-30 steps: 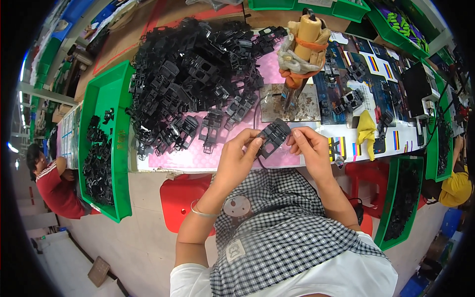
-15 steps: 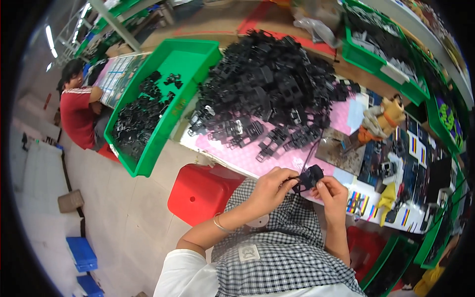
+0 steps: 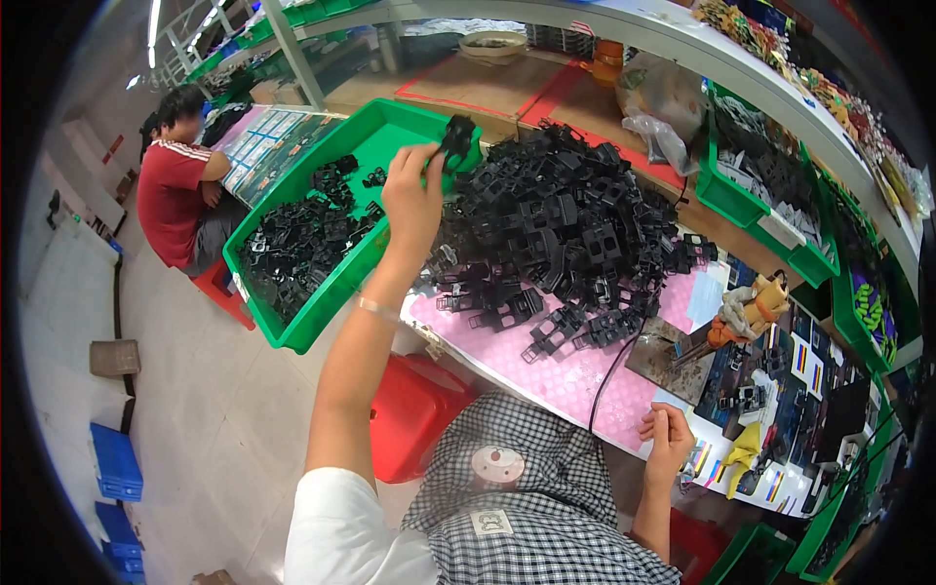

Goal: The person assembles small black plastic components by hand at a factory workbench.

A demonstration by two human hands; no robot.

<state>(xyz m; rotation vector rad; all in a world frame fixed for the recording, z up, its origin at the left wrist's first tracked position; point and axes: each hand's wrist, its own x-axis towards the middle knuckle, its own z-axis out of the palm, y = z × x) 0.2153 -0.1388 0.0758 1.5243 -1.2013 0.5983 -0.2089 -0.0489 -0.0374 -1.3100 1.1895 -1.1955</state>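
Observation:
My left hand (image 3: 413,190) is raised over the near right edge of the green bin (image 3: 292,331), its fingers closed on a black plastic part (image 3: 456,142). Inside that bin lie many small black plastic parts (image 3: 292,258), mostly in its near and left portion. To the right of my left hand, a large heap of black plastic frames (image 3: 565,214) covers much of the pink bubble-wrap surface (image 3: 575,375). Down at the table's front edge hovers my right hand (image 3: 669,437), fingers curled together with nothing visible in them. A black cable (image 3: 609,380) runs beside it.
A metal plate (image 3: 668,359) with a clamp-like tool wrapped in cloth (image 3: 746,312) stands right of the heap. Green bins (image 3: 780,229) line the right side. A red stool (image 3: 409,419) is below the table edge. A person in red (image 3: 175,205) sits at far left.
My left hand has swung up and left from my lap to the green bin, carrying a black part. My right hand has let go of that part and dropped slightly lower.

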